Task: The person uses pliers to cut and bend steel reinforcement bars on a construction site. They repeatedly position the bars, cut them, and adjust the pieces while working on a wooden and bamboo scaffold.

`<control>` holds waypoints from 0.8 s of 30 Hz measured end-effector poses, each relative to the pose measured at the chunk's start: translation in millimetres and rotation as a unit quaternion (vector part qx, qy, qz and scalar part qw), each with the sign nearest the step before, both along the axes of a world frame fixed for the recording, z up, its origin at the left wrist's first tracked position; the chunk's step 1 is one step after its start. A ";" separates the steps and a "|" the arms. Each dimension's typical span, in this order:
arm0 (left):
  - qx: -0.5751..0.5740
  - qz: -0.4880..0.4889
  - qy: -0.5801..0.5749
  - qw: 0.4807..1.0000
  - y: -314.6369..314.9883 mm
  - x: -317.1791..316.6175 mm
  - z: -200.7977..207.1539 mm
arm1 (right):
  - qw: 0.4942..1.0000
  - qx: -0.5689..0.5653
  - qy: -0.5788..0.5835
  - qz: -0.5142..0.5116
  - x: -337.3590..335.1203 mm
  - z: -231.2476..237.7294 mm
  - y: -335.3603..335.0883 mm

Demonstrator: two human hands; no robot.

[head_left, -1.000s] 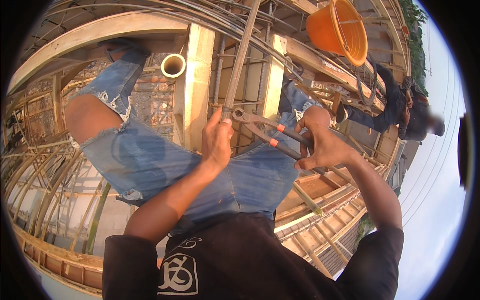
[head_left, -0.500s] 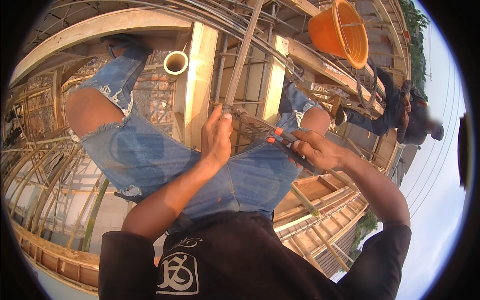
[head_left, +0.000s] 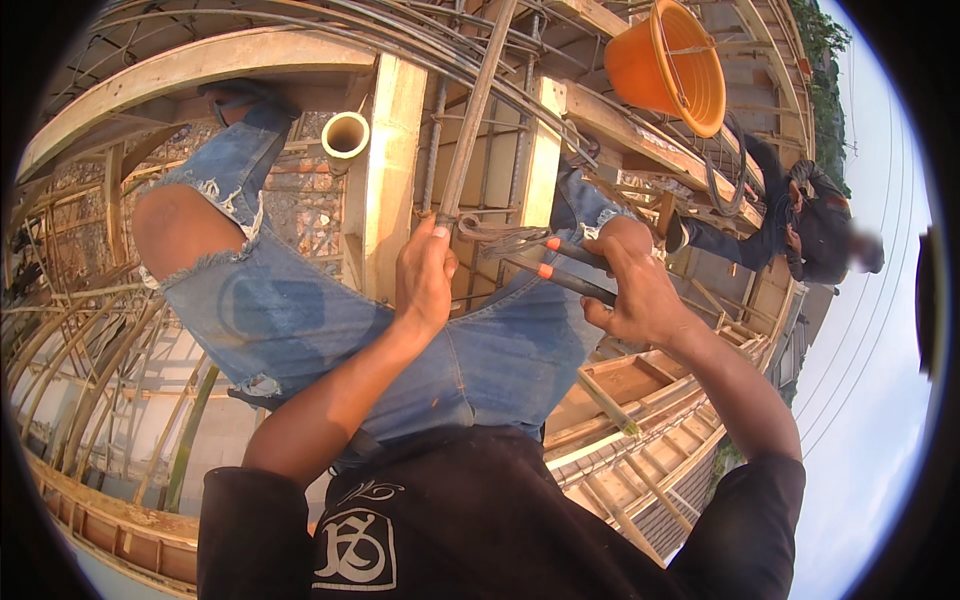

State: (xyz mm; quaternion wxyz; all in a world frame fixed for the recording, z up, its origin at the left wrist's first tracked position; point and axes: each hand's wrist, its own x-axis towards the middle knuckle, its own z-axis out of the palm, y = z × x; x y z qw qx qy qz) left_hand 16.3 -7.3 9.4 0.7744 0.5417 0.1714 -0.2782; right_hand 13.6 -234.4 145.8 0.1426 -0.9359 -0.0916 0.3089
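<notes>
The pliers (head_left: 545,271) are held in front of the lap by the right hand (head_left: 640,300), with their orange-banded handles apart and their blurred head turned toward the lower end of a brown rod (head_left: 480,100); whether the rod is touched by the head cannot be told. The handles are gripped well back, thumb on the lower one and fingers about the upper, presumably because more squeeze is gained there and the spread can be managed by one hand. By the left hand (head_left: 425,275) the rod's lower end is pinched, thumb uppermost, probably so that it is steadied close to the tool. The rod is slanted up and away among ribbed steel bars (head_left: 434,140), which are flanked by a pale wooden post (head_left: 395,160) on the left and another post (head_left: 543,150) on the right. The torn jeans (head_left: 320,310) are spread to either side, apparently so that room is left for both hands between the knees. Farther out, a cream pipe (head_left: 343,155) is seen beside the left post, and an orange bucket (head_left: 635,70) is tipped with its mouth to the right, its support unclear; beyond it a co-worker (head_left: 825,235) in dark clothes is seen
</notes>
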 end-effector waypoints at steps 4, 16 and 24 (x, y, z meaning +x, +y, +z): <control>0.018 -0.006 -0.003 1.000 1.4 0.4 -0.2 | 0.996 -0.009 0.079 0.042 0.8 -6.8 -3.5; 0.028 0.014 0.007 0.999 5.4 2.8 -7.0 | 0.754 0.278 0.453 -0.386 -26.2 -36.5 5.6; 0.018 -0.019 0.035 0.999 4.5 3.2 -13.2 | 0.887 0.239 0.291 -0.269 -27.2 -44.1 -7.3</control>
